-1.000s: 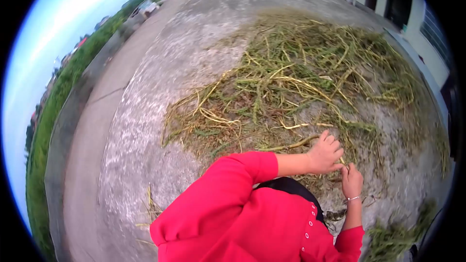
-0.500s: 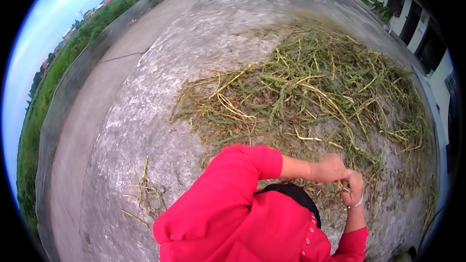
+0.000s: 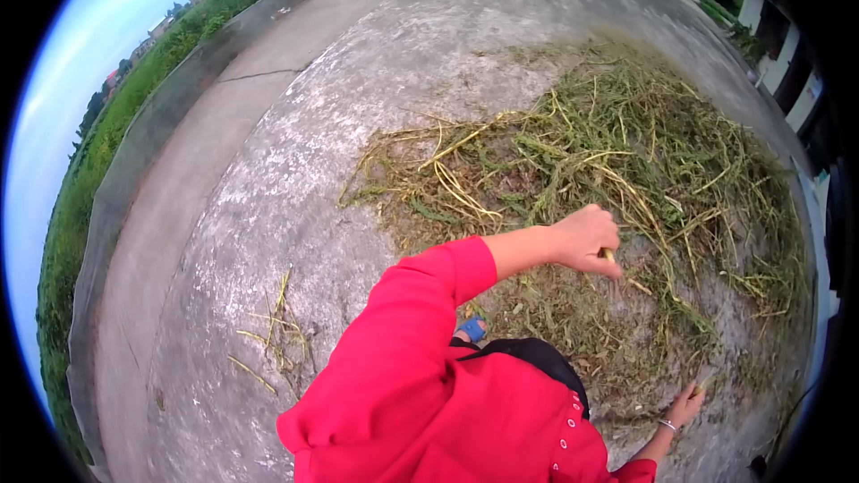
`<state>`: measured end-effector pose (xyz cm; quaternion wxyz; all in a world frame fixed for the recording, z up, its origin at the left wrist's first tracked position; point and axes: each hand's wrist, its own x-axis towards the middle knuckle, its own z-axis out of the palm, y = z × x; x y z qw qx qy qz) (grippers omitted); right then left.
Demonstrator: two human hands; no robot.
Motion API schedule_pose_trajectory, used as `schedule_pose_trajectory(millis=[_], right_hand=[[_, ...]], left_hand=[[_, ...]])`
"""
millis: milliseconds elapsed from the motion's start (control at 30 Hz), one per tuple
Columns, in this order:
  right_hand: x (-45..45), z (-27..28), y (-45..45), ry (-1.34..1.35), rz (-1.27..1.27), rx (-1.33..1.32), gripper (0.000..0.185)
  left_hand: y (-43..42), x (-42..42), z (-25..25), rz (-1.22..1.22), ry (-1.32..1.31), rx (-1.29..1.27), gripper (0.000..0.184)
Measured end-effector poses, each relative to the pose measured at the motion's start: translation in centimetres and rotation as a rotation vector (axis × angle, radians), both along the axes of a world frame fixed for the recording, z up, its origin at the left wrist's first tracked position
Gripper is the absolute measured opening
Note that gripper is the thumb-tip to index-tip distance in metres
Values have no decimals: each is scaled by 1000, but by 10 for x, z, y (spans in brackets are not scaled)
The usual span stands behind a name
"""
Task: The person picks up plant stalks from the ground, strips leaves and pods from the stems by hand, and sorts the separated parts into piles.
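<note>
My left hand (image 3: 583,240) is raised over the near part of a spread pile of green and yellow dried plant stalks (image 3: 617,161). Its fingers are closed round a short yellowish stalk piece (image 3: 608,255), whose end pokes out of the fist. Lower and to the right is my right hand (image 3: 684,406), with a bracelet at the wrist. A small pale yellow stalk piece (image 3: 701,386) shows at its pinched fingertips; the rest of that piece is hidden or blurred. The hands are well apart, and leaf crumbs (image 3: 582,331) cover the concrete between and below them.
A few loose stalks (image 3: 282,331) lie apart on the concrete (image 3: 259,215) at the left. My foot in a blue sandal (image 3: 472,329) shows beside the dark trousers. A low dark mesh fence (image 3: 170,116) borders green plants; a white building (image 3: 796,72) stands at the right.
My hands were together, gripping something between them; now they are apart. The left has gone up and leftward, the right down and rightward, each with a stalk piece. The view has shifted slightly.
</note>
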<state>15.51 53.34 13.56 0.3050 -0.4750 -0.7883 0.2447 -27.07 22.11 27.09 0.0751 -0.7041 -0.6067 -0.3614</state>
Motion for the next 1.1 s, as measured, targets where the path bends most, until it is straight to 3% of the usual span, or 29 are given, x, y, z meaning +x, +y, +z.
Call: schedule_pose_trajectory(millis=[33, 100, 133, 167, 233, 300, 367, 400, 467, 567, 600, 633, 700, 767, 867, 933, 1033, 1100], right_hand=[[6, -13, -5, -37, -125, -53, 34], [27, -44, -7, -190, -32, 218, 36], [41, -50, -14, -284, 13, 352, 38], [54, -58, -18, -382, -83, 188, 35], [85, -71, -29, -436, -26, 143, 35], [98, -59, -54, -720, -79, 124, 34], [120, -71, -60, -820, -78, 91, 33], [136, -68, -67, -795, -113, 13, 33], [130, -73, -80, -674, -162, -128, 33], [153, -111, -70, -345, -148, -181, 35], [154, -111, -71, -302, -174, -273, 34], [152, -112, -70, -257, -204, -362, 33], [147, -104, -72, -132, -208, -457, 29], [148, -101, -74, -4, -218, -474, 26], [170, -102, -76, 237, -334, -493, 24], [185, -96, -82, 227, -436, -429, 25], [210, -79, -109, 294, -562, -300, 26], [224, -59, -141, 592, -631, -262, 24]], left_hand=[[-14, 0, -3, 26, 122, -11, 42], [-33, -8, -37, 160, 178, -171, 38], [-41, -9, -40, 320, 210, -561, 33], [-56, -19, -56, 374, 256, -638, 23], [-98, -43, -112, 448, 269, -510, 15], [-152, -56, -134, 518, 249, -581, 11], [-207, -55, -149, 734, 134, -779, 11], [-262, -41, -167, 898, -29, -808, 8], [-316, -21, -169, 1032, -22, -995, 14], [-398, 20, -178, 1355, -56, -1406, 21], [-429, 33, -178, 1472, -191, -1505, 24], [-447, 53, -164, 1562, -278, -1787, 29], [-510, 112, -164, 1411, 41, -2244, 44], [-553, 148, -173, 1263, 119, -2401, 44], [-565, 140, -207, 1353, -241, -2114, 42], [-537, 103, -236, 1316, -391, -1850, 42], [-464, 56, -271, 1117, -605, -1527, 41], [-400, 28, -285, 959, -693, -1403, 40]])
